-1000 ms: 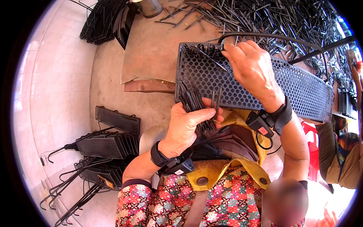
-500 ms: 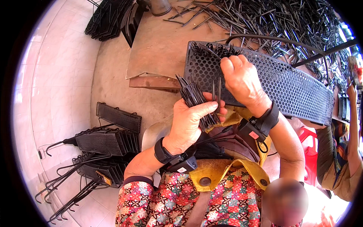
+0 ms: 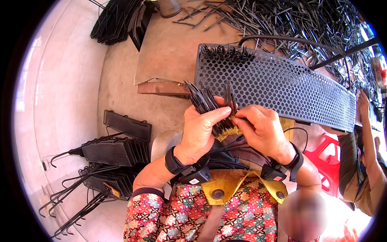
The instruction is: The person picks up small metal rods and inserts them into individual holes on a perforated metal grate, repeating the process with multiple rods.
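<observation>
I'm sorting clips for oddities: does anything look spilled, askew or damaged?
Loose black strips lie jumbled across the far side of the tabletop, pointing every way, unlike the gathered bundle in the left hand. Whether they spilled or were spread deliberately can't be told. No clear damage stands out.

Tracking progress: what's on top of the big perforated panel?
Dark pieces cluster at the far left of the panel. Strips in the left hand cover its near left corner; anything there is hidden.

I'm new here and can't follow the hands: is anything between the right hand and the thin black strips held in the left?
Nothing visible: the right hand reaches right up to the nearest thin black strips in the left hand.
</observation>
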`<action>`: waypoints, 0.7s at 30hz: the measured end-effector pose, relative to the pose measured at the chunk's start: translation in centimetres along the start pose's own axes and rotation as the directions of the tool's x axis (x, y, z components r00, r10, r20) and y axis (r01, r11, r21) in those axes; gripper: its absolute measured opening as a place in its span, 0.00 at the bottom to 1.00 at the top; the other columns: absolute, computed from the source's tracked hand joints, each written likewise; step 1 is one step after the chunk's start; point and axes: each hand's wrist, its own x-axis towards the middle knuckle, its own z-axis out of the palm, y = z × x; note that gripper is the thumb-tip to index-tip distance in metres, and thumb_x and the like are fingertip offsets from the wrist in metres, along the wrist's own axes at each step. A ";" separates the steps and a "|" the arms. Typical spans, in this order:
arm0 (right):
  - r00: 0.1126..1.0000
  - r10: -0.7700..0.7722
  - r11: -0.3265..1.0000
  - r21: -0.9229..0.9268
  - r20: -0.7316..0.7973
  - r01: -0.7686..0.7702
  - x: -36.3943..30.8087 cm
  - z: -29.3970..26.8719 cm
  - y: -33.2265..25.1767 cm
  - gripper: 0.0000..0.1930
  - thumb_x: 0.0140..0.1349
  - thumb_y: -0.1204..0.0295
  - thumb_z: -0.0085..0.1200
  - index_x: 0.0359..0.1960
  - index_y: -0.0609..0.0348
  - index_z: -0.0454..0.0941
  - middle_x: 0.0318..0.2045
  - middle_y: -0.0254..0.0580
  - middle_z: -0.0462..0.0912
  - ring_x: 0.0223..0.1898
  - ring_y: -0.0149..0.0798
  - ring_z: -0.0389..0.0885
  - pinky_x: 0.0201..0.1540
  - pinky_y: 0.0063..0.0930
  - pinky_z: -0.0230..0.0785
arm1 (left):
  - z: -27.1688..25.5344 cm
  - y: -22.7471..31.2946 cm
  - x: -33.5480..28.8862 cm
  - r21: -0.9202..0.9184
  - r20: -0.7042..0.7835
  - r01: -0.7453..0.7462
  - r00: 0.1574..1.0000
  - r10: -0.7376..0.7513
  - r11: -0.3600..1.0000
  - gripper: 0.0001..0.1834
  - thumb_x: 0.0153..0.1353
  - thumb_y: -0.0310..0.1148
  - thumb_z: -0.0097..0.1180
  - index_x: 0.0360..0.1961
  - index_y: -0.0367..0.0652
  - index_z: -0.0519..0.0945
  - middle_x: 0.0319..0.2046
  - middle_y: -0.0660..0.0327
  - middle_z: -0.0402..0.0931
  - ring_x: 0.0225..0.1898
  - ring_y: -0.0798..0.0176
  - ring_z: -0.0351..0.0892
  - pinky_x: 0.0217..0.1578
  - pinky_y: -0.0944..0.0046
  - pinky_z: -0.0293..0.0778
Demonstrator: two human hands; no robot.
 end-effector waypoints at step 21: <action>0.856 0.300 0.931 0.326 -0.422 -0.165 3.5 -4.0 2.4 0.14 0.53 0.83 0.56 0.43 0.63 0.75 0.27 0.36 0.80 0.22 0.21 0.77 0.23 0.13 0.70 | 1.6 0.1 -0.5 -0.154 0.039 0.187 0.982 -0.183 0.970 0.08 0.53 0.17 0.54 0.34 0.37 0.72 0.31 0.50 0.77 0.32 0.53 0.80 0.28 0.57 0.78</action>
